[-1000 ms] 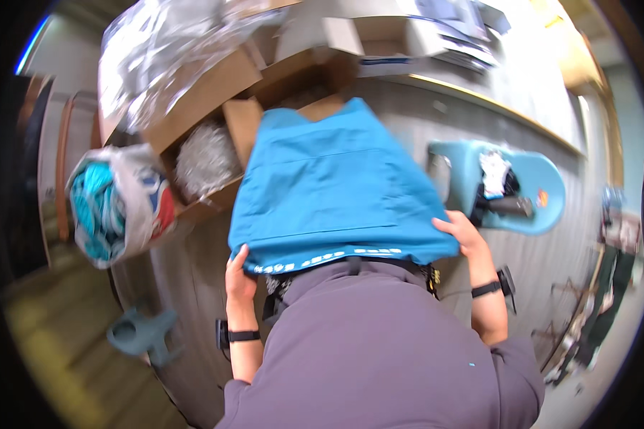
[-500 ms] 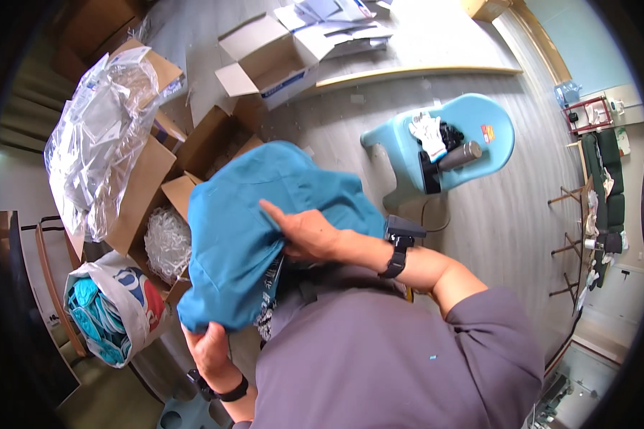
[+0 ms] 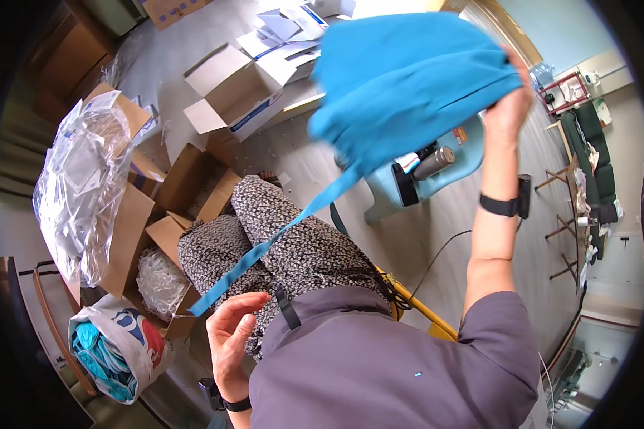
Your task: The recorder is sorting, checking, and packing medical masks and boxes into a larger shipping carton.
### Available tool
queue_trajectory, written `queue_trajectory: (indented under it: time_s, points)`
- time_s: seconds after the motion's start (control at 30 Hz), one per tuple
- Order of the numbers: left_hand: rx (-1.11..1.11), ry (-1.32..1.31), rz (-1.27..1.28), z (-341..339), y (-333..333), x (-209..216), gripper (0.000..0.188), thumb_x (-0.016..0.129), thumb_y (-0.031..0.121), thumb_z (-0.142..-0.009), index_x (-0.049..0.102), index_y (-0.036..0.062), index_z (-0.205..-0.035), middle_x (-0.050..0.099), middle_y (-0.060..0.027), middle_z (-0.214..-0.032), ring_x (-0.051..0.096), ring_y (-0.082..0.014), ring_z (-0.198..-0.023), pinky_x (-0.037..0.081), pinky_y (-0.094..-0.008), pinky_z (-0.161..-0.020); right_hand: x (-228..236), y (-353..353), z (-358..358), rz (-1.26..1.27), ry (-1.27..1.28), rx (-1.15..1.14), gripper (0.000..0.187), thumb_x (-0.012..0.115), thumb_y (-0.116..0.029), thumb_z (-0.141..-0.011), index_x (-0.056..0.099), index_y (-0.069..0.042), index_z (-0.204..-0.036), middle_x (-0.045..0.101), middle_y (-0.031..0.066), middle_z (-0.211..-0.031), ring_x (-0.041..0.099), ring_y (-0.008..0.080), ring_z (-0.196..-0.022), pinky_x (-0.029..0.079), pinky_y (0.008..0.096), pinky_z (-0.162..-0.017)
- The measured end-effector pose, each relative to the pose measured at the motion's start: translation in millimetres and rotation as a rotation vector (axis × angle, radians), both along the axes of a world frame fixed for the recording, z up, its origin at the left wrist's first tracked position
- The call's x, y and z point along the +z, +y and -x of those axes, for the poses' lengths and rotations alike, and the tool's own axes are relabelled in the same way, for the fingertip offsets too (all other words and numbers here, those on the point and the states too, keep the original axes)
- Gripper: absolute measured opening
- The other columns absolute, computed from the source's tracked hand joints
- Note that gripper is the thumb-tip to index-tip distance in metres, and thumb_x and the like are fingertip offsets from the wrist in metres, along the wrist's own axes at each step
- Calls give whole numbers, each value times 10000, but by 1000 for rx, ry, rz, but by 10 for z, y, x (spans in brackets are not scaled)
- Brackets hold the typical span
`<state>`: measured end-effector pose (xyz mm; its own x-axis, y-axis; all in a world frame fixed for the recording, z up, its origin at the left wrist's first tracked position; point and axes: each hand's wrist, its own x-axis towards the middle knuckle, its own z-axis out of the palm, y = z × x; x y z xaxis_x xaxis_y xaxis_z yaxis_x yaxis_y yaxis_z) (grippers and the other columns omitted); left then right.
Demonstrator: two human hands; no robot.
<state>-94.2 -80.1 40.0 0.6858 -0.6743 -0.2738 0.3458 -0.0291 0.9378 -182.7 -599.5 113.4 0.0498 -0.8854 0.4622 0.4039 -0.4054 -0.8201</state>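
Handling the blue apron [image 3: 415, 79] well is probably being helped by a firm grip at one edge, and its long strap [image 3: 257, 254] should be being kept flat, untwisted and clear of the bottle [image 3: 434, 163] on the blue chair [image 3: 469, 156]. The apron is being held up at the far right, partly in front of the chair, with its right edge being clamped by the right hand [image 3: 509, 107]; most of the cloth is extending leftward from that hand. The strap is trailing toward the near left, its end just beside the left hand [image 3: 229, 339], whose fingers are being held apart, nothing visibly gripped.
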Motion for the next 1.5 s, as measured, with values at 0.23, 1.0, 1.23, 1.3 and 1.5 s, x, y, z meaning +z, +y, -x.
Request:
queue_trajectory:
  time_s: [0.23,1.0,1.23,1.3,1.5]
  points:
    - [14,21,-109,-30,-256,-117,282,696,217,-898,660,-21,-1044,704,-137,-1033,664,-212,-994,505,-345,-912,633,-925,746,496,12,-495,280,506,76,-860,706,3,-1043,687,122,-1054,652,237,-953,524,335,-891]
    - [-94,143,-303,33,-579,-304,179,618,94,-930,668,-9,-1067,707,-85,-1028,632,-137,-946,486,-282,-889,-1600,-1080,1378,768,1564,-254,166,567,-57,-737,700,-153,-711,662,64,-824,596,209,-946,311,484,-1124]
    - [-121,172,-278,-60,-572,-394,198,627,87,-930,660,-11,-1099,699,-83,-1047,634,-135,-957,488,-278,-886,-1946,-1074,1083,332,1913,281,277,564,-124,-741,738,-102,-955,707,180,-967,662,363,-937,484,452,-940]
    - [-108,139,-344,-165,-493,-482,240,633,56,-919,642,20,-1157,694,-76,-1052,640,-141,-964,496,-272,-871,-2062,-1064,952,455,1872,224,238,612,-173,-775,736,-87,-960,705,180,-955,665,351,-944,513,439,-860]
    - [45,-813,-828,-937,-229,-1198,408,691,94,-833,593,38,-1225,588,-174,-1253,526,-349,-1216,403,-427,-1042,-2255,-650,-362,628,1582,246,127,622,-147,-824,705,-100,-907,699,159,-871,663,379,-830,523,463,-763]
